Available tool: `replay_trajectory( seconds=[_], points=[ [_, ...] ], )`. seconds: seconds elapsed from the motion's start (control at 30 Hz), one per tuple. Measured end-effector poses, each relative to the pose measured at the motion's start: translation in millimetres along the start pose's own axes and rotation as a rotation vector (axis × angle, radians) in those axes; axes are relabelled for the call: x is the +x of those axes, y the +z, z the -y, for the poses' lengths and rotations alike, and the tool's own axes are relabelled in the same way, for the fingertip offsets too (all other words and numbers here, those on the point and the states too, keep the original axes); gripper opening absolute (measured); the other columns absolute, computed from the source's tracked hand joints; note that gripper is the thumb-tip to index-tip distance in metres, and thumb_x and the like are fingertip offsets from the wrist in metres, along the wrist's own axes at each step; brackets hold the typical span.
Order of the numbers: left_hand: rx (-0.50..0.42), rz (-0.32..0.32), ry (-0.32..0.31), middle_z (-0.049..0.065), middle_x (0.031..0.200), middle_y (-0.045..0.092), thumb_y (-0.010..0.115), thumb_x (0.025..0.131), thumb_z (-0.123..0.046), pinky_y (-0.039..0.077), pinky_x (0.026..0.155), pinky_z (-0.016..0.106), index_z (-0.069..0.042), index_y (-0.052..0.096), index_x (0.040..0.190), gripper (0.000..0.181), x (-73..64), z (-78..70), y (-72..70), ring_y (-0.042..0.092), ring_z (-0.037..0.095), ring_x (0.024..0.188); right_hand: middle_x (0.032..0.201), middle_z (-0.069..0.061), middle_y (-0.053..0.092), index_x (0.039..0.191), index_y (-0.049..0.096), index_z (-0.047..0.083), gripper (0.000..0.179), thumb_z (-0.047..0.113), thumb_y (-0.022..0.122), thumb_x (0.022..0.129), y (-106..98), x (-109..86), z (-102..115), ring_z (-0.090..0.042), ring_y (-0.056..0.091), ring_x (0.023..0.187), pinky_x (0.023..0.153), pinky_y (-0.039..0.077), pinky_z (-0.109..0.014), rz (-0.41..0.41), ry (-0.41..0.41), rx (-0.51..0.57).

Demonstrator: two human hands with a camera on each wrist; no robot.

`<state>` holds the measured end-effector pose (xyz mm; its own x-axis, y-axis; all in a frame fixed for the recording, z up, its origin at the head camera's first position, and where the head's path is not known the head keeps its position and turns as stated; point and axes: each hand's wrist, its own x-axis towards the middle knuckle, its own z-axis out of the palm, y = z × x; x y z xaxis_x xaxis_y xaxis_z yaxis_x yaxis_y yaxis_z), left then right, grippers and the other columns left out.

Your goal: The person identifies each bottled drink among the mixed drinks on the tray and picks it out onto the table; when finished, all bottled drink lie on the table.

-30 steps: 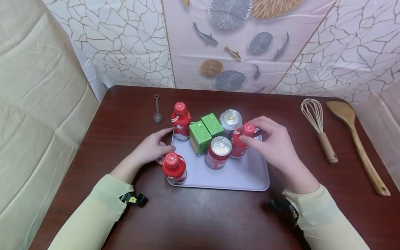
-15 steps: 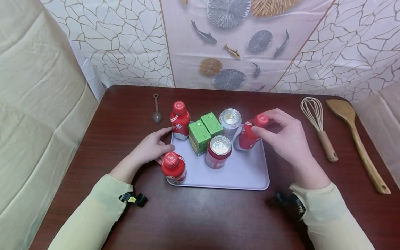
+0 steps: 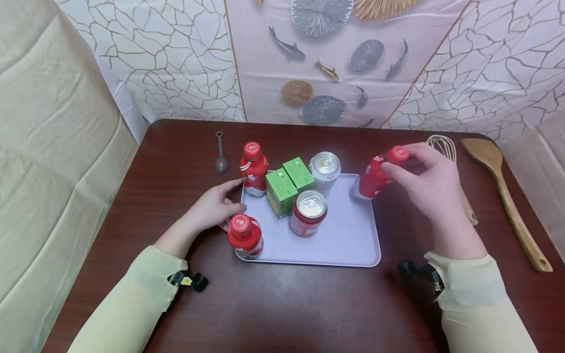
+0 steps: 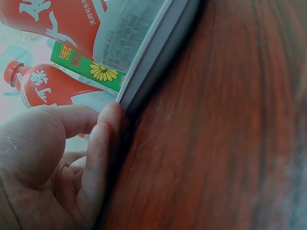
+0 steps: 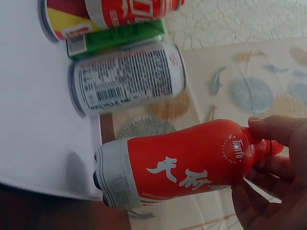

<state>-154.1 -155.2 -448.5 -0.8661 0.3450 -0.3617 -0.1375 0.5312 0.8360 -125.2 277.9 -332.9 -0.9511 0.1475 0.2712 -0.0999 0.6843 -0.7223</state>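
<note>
My right hand (image 3: 434, 184) grips a red drink bottle (image 3: 378, 175) by its neck, just under the cap. In the head view the bottle tilts over the back right corner of the lilac tray (image 3: 344, 240). The right wrist view shows the bottle (image 5: 187, 165) with a dark drink at its base. My left hand (image 3: 216, 207) pinches the tray's left rim between thumb and fingers, as the left wrist view shows at the tray edge (image 4: 148, 57). On either side of that hand stand two more red bottles, one at the back (image 3: 254, 169) and one at the front (image 3: 245, 238).
On the tray are two green cartons (image 3: 282, 189), a silver-white can (image 3: 325, 171) and a red can (image 3: 309, 215). A small measuring spoon (image 3: 221, 162) lies behind at left. At right lie a whisk (image 3: 441, 147), partly hidden by my hand, and a wooden spatula (image 3: 512, 211).
My right hand has lifted the bottle from beside the cans and carried it rightward to the tray's back right corner. The left hand has stayed at the tray rim.
</note>
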Motion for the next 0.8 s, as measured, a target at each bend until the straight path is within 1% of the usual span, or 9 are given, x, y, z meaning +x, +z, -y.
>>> replay_trajectory(
  seconds=[0.17, 0.27, 0.33, 0.47, 0.67, 0.8],
  points=[
    [0.013, -0.003, 0.003, 0.011, 0.079, 0.071, 0.075, 0.093, -0.028, 0.062, 0.058, 0.036, -0.02, 0.035, 0.161, 0.08, -0.1, -1.2, -0.3, 0.069, 0.026, 0.059, 0.089, 0.031, 0.061, 0.118, 0.075, 0.009, 0.035, 0.026, 0.082, 0.088, -7, 5.0, -6, 0.004, 0.059, 0.088, 0.069, 0.045, -0.009, -0.058, 0.056, -0.02],
    [0.01, -0.002, 0.005, 0.011, 0.079, 0.072, 0.075, 0.093, -0.027, 0.062, 0.057, 0.036, -0.019, 0.035, 0.161, 0.08, -0.5, -1.6, -0.5, 0.069, 0.026, 0.059, 0.091, 0.027, 0.06, 0.121, 0.075, 0.01, 0.04, 0.032, 0.082, 0.088, -10, 7.8, -11, 0.001, 0.058, 0.09, 0.067, 0.046, -0.01, -0.071, 0.094, -0.037],
    [0.008, -0.001, 0.004, 0.011, 0.08, 0.072, 0.075, 0.093, -0.026, 0.062, 0.057, 0.036, -0.019, 0.034, 0.162, 0.08, -0.7, -1.6, -0.6, 0.069, 0.026, 0.059, 0.096, 0.022, 0.062, 0.123, 0.075, 0.01, 0.043, 0.036, 0.081, 0.089, -11, 9.4, -14, 0.0, 0.058, 0.09, 0.067, 0.046, -0.009, -0.07, 0.116, -0.051],
    [0.009, -0.001, 0.008, 0.011, 0.079, 0.071, 0.075, 0.094, -0.026, 0.062, 0.057, 0.036, -0.019, 0.034, 0.162, 0.079, -1.3, -2.2, -1.0, 0.069, 0.026, 0.059, 0.101, 0.016, 0.064, 0.126, 0.074, 0.011, 0.048, 0.042, 0.078, 0.09, -13, 12.6, -19, 0.001, 0.056, 0.093, 0.068, 0.046, -0.009, -0.072, 0.148, -0.086],
    [0.012, -0.001, 0.009, 0.011, 0.078, 0.071, 0.074, 0.094, -0.025, 0.061, 0.056, 0.036, -0.019, 0.034, 0.162, 0.079, -1.7, -1.9, -1.5, 0.069, 0.026, 0.058, 0.111, 0.005, 0.066, 0.131, 0.071, 0.012, 0.053, 0.046, 0.076, 0.091, -14, 15.3, -24, -0.002, 0.054, 0.096, 0.07, 0.045, -0.011, -0.056, 0.187, -0.114],
    [0.013, 0.001, 0.008, 0.011, 0.078, 0.071, 0.074, 0.094, -0.026, 0.061, 0.056, 0.036, -0.02, 0.034, 0.162, 0.079, -1.7, -2.1, -1.4, 0.069, 0.026, 0.058, 0.108, 0.008, 0.066, 0.13, 0.072, 0.011, 0.053, 0.045, 0.076, 0.09, -13, 15.7, -27, 0.0, 0.053, 0.096, 0.07, 0.045, -0.011, -0.055, 0.193, -0.108]
  ],
)
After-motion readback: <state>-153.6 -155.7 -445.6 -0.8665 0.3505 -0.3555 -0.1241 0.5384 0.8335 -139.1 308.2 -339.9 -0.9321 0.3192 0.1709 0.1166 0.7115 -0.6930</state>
